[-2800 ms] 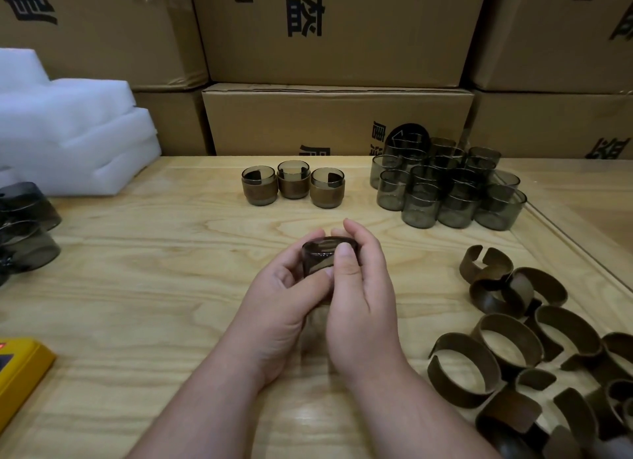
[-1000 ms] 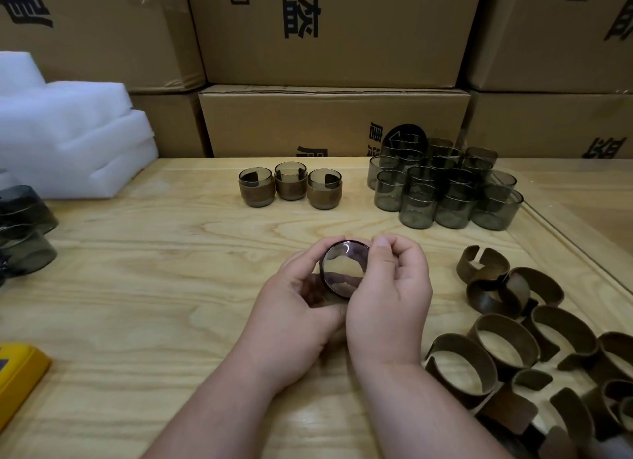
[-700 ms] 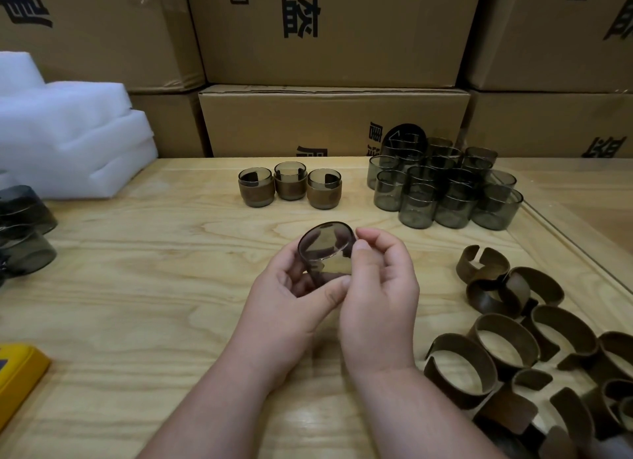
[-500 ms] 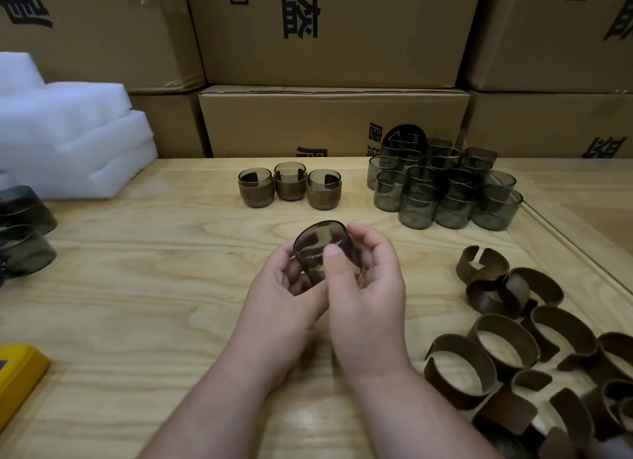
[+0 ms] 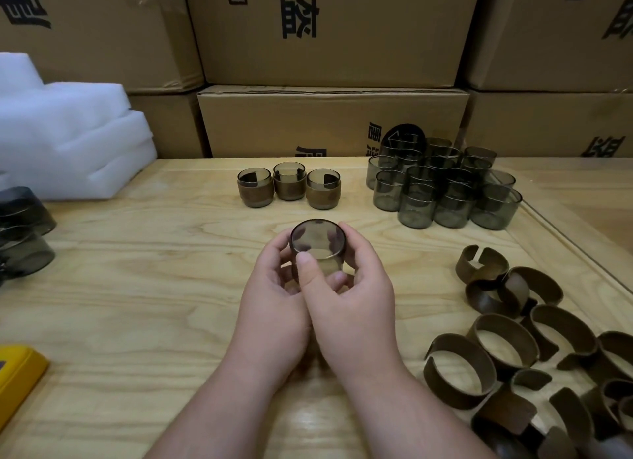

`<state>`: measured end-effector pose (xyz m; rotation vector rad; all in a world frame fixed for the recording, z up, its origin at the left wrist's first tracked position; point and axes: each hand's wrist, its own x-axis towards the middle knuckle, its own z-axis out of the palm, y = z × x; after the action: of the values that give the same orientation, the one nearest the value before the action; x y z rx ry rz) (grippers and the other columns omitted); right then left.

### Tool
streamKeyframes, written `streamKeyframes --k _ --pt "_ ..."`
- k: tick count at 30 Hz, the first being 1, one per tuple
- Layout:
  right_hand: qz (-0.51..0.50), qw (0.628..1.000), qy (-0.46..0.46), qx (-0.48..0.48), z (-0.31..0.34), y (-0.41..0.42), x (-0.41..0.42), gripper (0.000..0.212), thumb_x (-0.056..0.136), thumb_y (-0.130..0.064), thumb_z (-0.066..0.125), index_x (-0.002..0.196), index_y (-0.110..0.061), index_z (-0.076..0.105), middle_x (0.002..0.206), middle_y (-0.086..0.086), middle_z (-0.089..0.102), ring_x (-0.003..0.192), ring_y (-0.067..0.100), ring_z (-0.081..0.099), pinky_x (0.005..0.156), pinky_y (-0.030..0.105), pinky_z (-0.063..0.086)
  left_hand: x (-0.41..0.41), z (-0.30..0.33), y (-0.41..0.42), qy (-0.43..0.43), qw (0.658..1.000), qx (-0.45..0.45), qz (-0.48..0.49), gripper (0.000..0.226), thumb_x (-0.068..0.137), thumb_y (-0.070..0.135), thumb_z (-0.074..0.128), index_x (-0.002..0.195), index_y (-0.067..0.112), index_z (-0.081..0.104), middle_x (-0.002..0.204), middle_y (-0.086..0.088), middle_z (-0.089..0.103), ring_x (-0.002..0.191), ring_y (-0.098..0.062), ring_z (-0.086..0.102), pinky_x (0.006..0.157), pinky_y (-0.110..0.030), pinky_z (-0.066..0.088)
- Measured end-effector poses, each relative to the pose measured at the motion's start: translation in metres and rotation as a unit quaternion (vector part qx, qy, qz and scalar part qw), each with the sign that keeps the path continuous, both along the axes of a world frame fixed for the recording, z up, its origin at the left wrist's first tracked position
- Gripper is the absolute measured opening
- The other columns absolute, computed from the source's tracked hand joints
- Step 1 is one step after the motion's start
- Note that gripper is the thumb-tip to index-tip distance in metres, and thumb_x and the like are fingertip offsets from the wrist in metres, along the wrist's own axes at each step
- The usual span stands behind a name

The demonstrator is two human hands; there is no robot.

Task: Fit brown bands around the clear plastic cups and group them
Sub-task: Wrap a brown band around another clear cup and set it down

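Observation:
Both hands hold one clear smoky cup [image 5: 318, 241] above the middle of the table, its flat bottom turned up towards me. My left hand [image 5: 274, 308] cups it from the left, and my right hand [image 5: 352, 304] wraps it from the right with the thumb across its front. A brown band on this cup is mostly hidden by the fingers. Three banded cups [image 5: 289, 187] stand in a row farther back. A cluster of bare cups [image 5: 442, 188] sits at the back right. Loose brown bands [image 5: 507, 342] lie in a pile at the right.
Stacked cardboard boxes [image 5: 332, 119] wall off the back of the wooden table [image 5: 137, 287]. White foam sheets [image 5: 65, 140] lie at the back left, dark cups [image 5: 24, 239] at the left edge, and a yellow object [image 5: 17, 376] at the front left.
The hands have turned the cup over from upright to bottom-up and shifted their hold around it, staying over the same spot on the table.

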<state>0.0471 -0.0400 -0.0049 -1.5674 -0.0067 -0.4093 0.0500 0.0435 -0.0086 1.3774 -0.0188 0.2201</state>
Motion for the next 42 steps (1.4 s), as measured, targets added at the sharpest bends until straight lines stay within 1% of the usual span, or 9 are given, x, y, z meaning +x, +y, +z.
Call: streamKeyframes --k 6,9,14,18,23,26,30,38,42 --pt "-0.012 0.999 -0.009 0.051 0.002 -0.001 0.0 0.062 0.061 -0.055 0.072 0.119 -0.035 0.06 0.109 -0.029 0.069 0.095 -0.006 0.069 0.078 0.013 0.053 -0.002 0.0 -0.001 -0.013 1.0 0.0 -0.015 0.067 0.081 -0.007 0.076 0.113 0.051 0.068 0.111 -0.005 0.078 0.089 -0.028 0.079 0.072 -0.026 0.061" --pt "-0.013 0.998 -0.015 0.068 0.003 -0.002 0.0 0.055 0.061 -0.051 0.076 0.111 -0.037 0.057 0.102 -0.03 0.069 0.084 -0.004 0.071 0.07 0.013 0.053 -0.004 0.002 -0.002 -0.031 0.998 0.045 -0.011 0.07 0.077 -0.003 0.079 0.104 0.06 0.066 0.105 0.003 0.079 0.088 -0.022 0.079 0.07 -0.021 0.059" --pt "-0.031 0.997 -0.013 0.073 0.004 -0.004 0.001 0.051 0.063 -0.045 0.084 0.103 -0.033 0.055 0.095 -0.013 0.072 0.081 0.004 0.072 0.069 0.02 0.056 -0.006 0.001 -0.002 -0.045 0.993 0.108 -0.008 0.072 0.077 -0.006 0.076 0.108 0.058 0.062 0.106 0.008 0.078 0.088 -0.019 0.077 0.072 -0.026 0.06" --pt "-0.072 0.996 -0.008 0.061 0.004 -0.01 0.002 0.043 0.073 -0.039 0.09 0.095 -0.03 0.055 0.09 -0.007 0.07 0.078 0.004 0.07 0.066 0.017 0.052 -0.007 0.001 -0.005 -0.032 0.987 0.154 -0.016 0.063 0.07 0.016 0.076 0.115 0.056 0.058 0.105 0.019 0.074 0.086 -0.021 0.074 0.072 -0.038 0.062" --pt "-0.097 0.994 -0.013 0.047 0.004 -0.011 0.004 0.028 0.084 -0.039 0.08 0.093 -0.025 0.057 0.095 -0.005 0.07 0.086 0.004 0.067 0.072 0.013 0.049 -0.006 -0.001 -0.005 -0.051 0.986 0.159 -0.022 0.067 0.067 0.01 0.077 0.118 0.049 0.059 0.099 0.01 0.073 0.071 -0.011 0.064 0.063 -0.022 0.052" --pt "-0.117 0.992 -0.019 0.047 0.005 -0.012 0.005 0.018 0.092 -0.041 0.068 0.089 -0.026 0.058 0.091 -0.007 0.069 0.087 0.002 0.065 0.071 0.009 0.046 -0.005 -0.002 -0.005 -0.044 0.988 0.146 -0.027 0.073 0.064 0.005 0.077 0.119 0.05 0.058 0.108 0.003 0.072 0.084 -0.022 0.069 0.069 -0.022 0.055" --pt "-0.124 0.99 -0.011 0.066 0.005 -0.011 0.005 0.024 0.098 -0.046 0.054 0.085 -0.027 0.06 0.082 -0.007 0.069 0.08 0.007 0.065 0.071 0.024 0.052 -0.005 0.0 -0.005 -0.056 0.987 0.146 -0.025 0.073 0.062 0.004 0.076 0.11 0.056 0.057 0.118 0.01 0.072 0.101 -0.02 0.071 0.081 -0.025 0.057" --pt "-0.064 0.993 -0.021 0.101 0.006 -0.011 0.005 0.005 0.099 -0.027 0.066 0.094 -0.025 0.066 0.087 -0.011 0.072 0.077 -0.001 0.067 0.067 0.012 0.049 -0.005 0.002 -0.004 -0.053 0.993 0.105 -0.022 0.064 0.058 0.027 0.084 0.106 0.06 0.059 0.116 0.014 0.074 0.099 -0.014 0.074 0.078 -0.024 0.058" --pt "-0.012 0.996 -0.005 0.089 0.006 -0.006 0.002 0.037 0.073 -0.041 0.081 0.103 -0.033 0.06 0.102 -0.005 0.071 0.091 0.011 0.072 0.08 0.035 0.061 -0.004 0.0 -0.002 -0.046 0.993 0.106 -0.019 0.068 0.064 0.013 0.08 0.104 0.063 0.06 0.114 0.016 0.074 0.098 -0.009 0.074 0.074 -0.019 0.057"
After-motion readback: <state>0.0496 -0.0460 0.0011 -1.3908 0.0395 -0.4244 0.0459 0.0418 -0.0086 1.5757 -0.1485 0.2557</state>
